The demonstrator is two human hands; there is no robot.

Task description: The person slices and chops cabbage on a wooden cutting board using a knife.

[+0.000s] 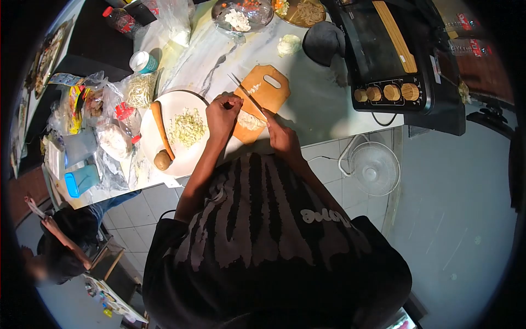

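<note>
My right hand (283,137) is wrapped round the handle of a knife (252,98), whose blade slants up and left across the wooden cutting board (274,98). My left hand (222,116) is at the board's left edge with its fingers curled together; what they hold, if anything, is hidden. Pale sliced vegetable (251,121) lies on the board between my hands, with small white bits (253,88) farther up. To the left, a large white plate (147,129) holds chopped pale-green pieces (187,127), a carrot (159,123) and a round brown potato (163,159).
A cut cabbage (289,45) and a dark cloth-like item (324,44) lie behind the board. A black toaster oven (383,60) stands right, bags and containers (82,178) left. Bowls (242,27) stand at the back. A white fan (375,169) is below; another person (66,236) sits lower left.
</note>
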